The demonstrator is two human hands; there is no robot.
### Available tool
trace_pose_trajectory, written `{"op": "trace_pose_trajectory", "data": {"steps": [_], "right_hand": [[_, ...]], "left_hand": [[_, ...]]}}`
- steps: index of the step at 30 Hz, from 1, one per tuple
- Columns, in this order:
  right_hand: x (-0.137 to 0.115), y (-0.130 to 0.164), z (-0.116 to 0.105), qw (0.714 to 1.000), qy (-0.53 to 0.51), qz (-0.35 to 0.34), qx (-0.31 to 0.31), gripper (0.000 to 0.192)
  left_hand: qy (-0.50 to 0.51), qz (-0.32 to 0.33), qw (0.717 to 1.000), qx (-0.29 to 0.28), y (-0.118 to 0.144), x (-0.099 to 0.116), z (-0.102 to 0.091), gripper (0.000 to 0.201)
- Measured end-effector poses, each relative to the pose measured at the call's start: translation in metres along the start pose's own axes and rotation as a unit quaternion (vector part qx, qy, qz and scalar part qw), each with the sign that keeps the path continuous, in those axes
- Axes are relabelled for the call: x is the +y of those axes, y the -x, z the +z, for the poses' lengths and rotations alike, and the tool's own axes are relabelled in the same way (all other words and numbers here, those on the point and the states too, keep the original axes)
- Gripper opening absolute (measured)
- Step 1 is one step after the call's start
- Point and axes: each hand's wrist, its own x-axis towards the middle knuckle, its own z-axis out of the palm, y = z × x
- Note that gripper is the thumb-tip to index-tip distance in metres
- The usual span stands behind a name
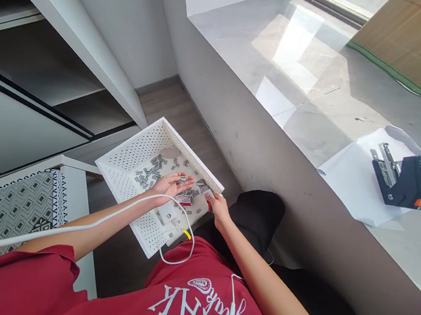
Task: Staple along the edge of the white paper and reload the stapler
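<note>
A white perforated tray (130, 153) rests on my lap, holding several grey staple strips (150, 173) and a small red and white staple box (185, 199). My left hand (170, 183) lies palm up inside the tray with a few staple strips on its fingers. My right hand (217, 207) grips the tray's near right rim and pinches something small and red there; I cannot tell what it is. A white cable (118, 212) crosses my left forearm.
A black stapler (405, 178) lies open on white paper (350, 181) on the grey stone sill at the right. A white shelf unit stands at the left, and a patterned cushion (2, 210) lies at the lower left. Dark floor lies between.
</note>
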Motion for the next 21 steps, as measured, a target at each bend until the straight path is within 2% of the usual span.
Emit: {"op": "trace_pose_trajectory", "data": {"steps": [4,9,12,14,17,21], "right_hand": [[0.012,-0.031,0.009,0.998,0.065,0.012,0.011,0.032],[0.009,-0.040,0.022,0.995,0.093,-0.006,0.030,0.022],[0.005,-0.035,0.023,0.982,0.174,-0.070,0.024,0.030],[0.007,-0.029,0.019,0.957,0.259,-0.131,0.015,0.031],[0.016,-0.016,0.009,0.925,0.333,-0.182,0.012,0.038],[0.029,0.002,-0.006,0.907,0.361,-0.215,0.007,0.041]], "left_hand": [[-0.008,0.018,0.999,-0.033,0.008,0.008,0.006,0.010],[-0.013,0.020,0.995,-0.092,0.021,0.016,0.020,0.017],[-0.024,0.014,0.995,-0.093,0.032,0.022,0.029,0.017],[-0.030,0.016,0.995,-0.090,0.035,0.024,0.033,0.016],[-0.057,0.036,0.995,-0.075,0.021,0.021,0.028,0.018],[-0.167,0.035,0.985,-0.023,-0.029,-0.002,0.006,0.026]]}}
